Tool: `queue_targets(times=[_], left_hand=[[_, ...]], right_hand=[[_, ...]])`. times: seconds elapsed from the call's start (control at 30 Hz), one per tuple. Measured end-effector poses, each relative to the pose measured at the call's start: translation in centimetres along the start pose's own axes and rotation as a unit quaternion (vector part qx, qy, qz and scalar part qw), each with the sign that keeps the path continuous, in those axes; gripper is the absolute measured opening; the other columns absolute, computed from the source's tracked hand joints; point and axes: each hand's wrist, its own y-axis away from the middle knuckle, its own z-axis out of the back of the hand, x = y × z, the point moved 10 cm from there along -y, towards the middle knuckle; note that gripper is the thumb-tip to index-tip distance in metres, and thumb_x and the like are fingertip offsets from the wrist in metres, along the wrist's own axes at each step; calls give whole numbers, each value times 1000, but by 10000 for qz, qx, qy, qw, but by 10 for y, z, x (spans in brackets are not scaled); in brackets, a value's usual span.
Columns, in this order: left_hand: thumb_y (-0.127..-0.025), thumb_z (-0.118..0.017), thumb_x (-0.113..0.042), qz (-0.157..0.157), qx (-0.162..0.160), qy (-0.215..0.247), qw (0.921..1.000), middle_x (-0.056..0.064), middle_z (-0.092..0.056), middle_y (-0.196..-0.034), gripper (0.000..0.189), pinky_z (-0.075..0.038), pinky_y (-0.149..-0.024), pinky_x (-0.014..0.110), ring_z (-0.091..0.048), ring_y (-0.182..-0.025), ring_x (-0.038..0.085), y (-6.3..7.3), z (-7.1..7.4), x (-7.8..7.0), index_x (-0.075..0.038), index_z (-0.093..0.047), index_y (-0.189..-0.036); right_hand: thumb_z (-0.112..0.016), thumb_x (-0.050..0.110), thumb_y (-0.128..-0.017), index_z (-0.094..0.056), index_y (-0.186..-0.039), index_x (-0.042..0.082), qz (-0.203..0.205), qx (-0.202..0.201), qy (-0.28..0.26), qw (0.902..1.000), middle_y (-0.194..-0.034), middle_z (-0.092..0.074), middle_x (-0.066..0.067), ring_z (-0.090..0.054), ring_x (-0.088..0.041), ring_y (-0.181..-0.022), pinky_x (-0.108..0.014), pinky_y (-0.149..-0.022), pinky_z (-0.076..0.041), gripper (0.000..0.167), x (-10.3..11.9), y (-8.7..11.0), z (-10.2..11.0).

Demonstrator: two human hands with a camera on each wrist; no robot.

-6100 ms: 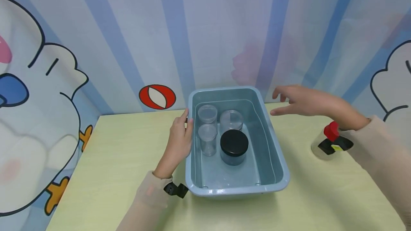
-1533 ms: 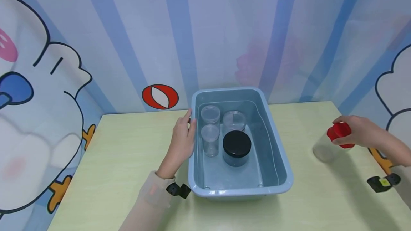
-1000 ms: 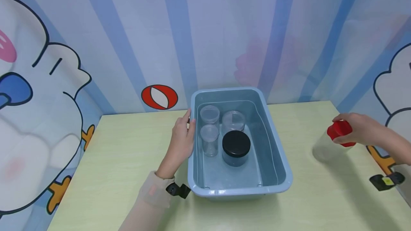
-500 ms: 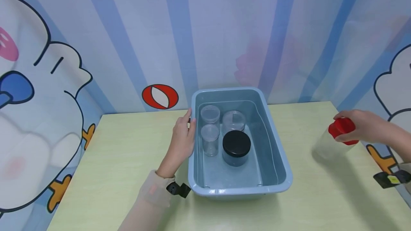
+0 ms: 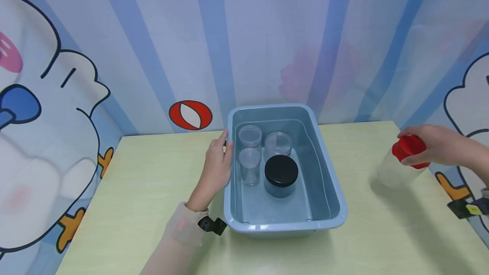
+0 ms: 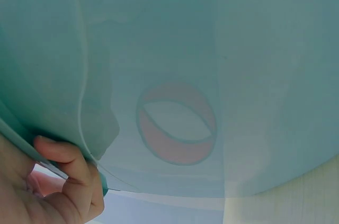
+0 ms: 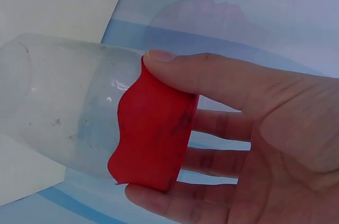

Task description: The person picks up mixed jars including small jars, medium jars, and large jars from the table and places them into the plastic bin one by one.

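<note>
My left hand [image 5: 215,162] grips the left rim of a blue plastic basin [image 5: 340,217], its fingers curled over the edge in the left wrist view. Inside the basin stand two narrow clear jars [image 5: 250,169], a wider clear jar [image 5: 282,139] and a clear jar with a black lid [image 5: 281,171]. Over at the right, my right hand [image 5: 435,145] pinches the red wavy-edged lid [image 7: 153,126] of a clear jar [image 7: 63,102] between thumb and fingers. That jar tilts, its lid leaning right in the head view. It looks see-through, with small specks on its wall.
The basin stands on a pale yellow table [image 5: 153,181] close to its back edge. Behind hangs a blue striped cloth [image 5: 259,46] with cartoon prints. A long shadow falls on the table below the red-lidded jar.
Earlier my right hand hovered by the basin's right rim, then took hold of the red-lidded jar. Since then hand and jar have shifted slightly up and right. My left hand stays put.
</note>
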Motion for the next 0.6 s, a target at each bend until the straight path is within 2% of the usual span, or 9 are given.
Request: queue_targets(times=[0.5,0.6], left_hand=[[-107,-44,-13,56,28,3,10000,19,-53,-105,50,-52,-71,39,-50,-88,27,0,-1,1,6,-32,-152],[-107,-44,-13,63,33,32,10000,19,-53,-105,50,-53,-71,39,-50,-89,27,0,-1,1,5,-32,-153]], right_hand=[[-91,11,-67,-49,-117,-19,81,-138,151,9998,-98,-58,-28,-54,-50,-90,-41,-55,-55,71,3,3,16],[-92,16,-68,-50,-118,-17,111,-139,159,9997,-99,-59,-27,-55,-48,-90,-41,-55,-55,73,-3,0,17]])
